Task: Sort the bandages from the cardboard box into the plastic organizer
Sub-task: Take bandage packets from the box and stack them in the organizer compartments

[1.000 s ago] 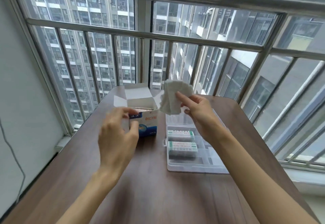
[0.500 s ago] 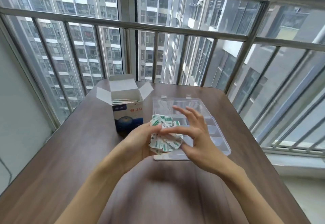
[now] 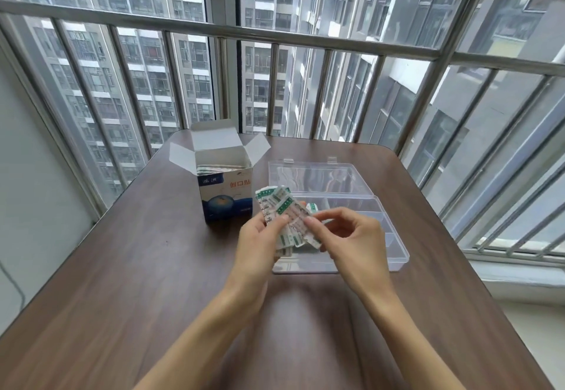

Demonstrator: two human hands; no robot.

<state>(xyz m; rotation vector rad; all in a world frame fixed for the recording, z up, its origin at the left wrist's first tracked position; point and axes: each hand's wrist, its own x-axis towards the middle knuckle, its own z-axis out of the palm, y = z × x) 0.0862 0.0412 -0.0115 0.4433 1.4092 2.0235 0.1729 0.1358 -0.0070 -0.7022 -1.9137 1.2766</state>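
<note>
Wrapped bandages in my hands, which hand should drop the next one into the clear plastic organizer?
Probably the right hand: it hangs over the clear plastic organizer, pinching the green-and-white wrapped bandages; the left hand grips the bundle.

left hand [image 3: 260,241] grips a fanned bundle of bandages [image 3: 282,217] above the table [image 3: 128,267] | right hand [image 3: 351,236] pinches the bundle's right edge | open cardboard box [image 3: 224,194] stands just left of the clear plastic organizer [image 3: 351,194], lid back | more bandages inside box
</note>
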